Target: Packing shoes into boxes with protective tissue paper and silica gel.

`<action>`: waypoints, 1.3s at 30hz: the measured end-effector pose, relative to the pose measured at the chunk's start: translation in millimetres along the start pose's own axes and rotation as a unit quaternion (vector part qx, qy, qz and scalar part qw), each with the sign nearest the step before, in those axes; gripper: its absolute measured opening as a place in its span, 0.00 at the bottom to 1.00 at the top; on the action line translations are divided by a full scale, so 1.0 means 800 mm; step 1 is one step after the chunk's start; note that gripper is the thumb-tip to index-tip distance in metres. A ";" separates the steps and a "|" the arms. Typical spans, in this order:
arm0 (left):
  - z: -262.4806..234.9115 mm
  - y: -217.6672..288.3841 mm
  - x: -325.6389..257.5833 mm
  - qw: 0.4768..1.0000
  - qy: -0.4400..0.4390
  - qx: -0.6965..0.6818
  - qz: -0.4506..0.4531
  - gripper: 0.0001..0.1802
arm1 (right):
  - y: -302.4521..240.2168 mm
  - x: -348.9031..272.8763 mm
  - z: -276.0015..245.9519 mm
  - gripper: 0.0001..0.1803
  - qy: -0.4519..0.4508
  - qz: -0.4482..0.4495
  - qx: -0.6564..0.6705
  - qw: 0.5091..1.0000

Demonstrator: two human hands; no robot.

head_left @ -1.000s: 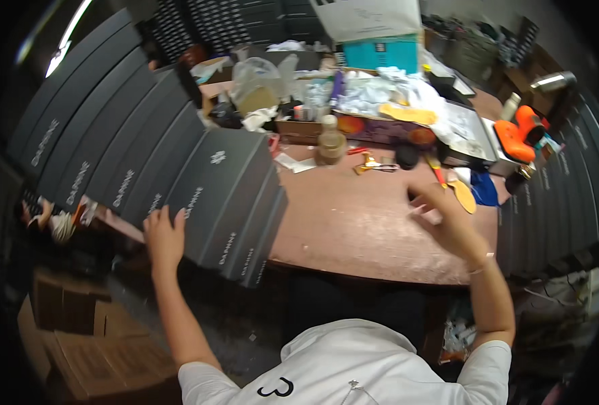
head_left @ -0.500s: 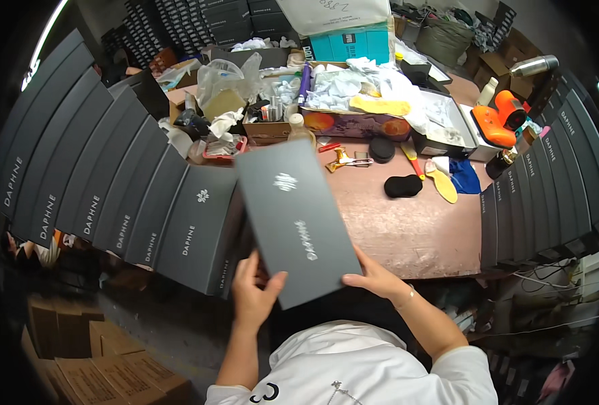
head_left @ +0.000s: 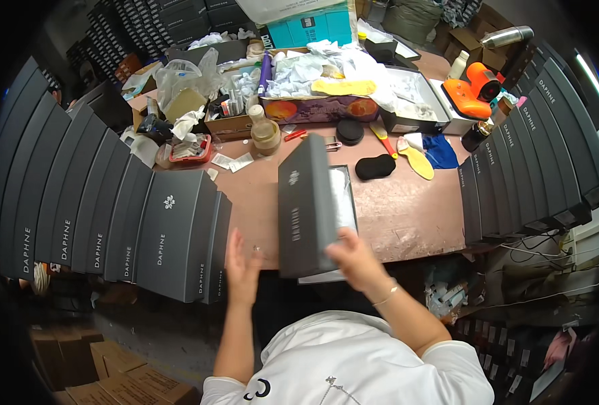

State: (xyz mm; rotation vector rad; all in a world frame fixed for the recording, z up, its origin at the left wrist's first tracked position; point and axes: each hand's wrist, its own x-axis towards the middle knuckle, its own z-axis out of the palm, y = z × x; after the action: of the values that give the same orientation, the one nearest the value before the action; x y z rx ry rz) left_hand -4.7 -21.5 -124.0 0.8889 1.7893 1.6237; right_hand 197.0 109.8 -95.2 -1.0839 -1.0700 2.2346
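The dark grey shoebox lid stands tilted up on its long side, with my right hand closed on its near right edge. Behind and partly under it, the shoebox's bottom part rests at the table's front edge, showing white wrapping paper inside; the lid hides most of it. To the left of the lid, my left hand holds nothing, its fingers stretched upward and apart. It is close to the right end of a row of closed grey shoeboxes.
More grey shoeboxes are stacked at the right. Across the table's back lie a glass bottle, a black sponge-like pad, a yellow insole, a blue cloth, an orange device and a paper-filled carton.
The shoebox, earlier closed and held in both hands, is now down on the table. Its lid has come up in my right hand; my left hand has let go. The view has shifted right.
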 end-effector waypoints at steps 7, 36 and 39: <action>-0.078 -0.012 0.031 0.933 0.010 0.361 0.003 0.36 | 0.035 0.015 0.000 0.47 0.046 -0.272 -0.738 0.616; 0.057 0.066 0.064 0.977 -0.187 -0.103 0.023 0.12 | 0.024 0.007 -0.053 0.09 0.021 -0.229 -0.038 0.972; 0.062 0.117 -0.005 0.924 -0.347 -0.131 0.095 0.17 | 0.032 0.035 0.043 0.17 -0.152 -0.321 -0.229 0.906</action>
State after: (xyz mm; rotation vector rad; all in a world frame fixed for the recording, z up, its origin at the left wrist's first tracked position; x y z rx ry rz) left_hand 46.0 10.5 -36.4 1.3269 0.9997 1.3651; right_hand 151.2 97.1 -115.0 -0.4162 -1.8350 1.6716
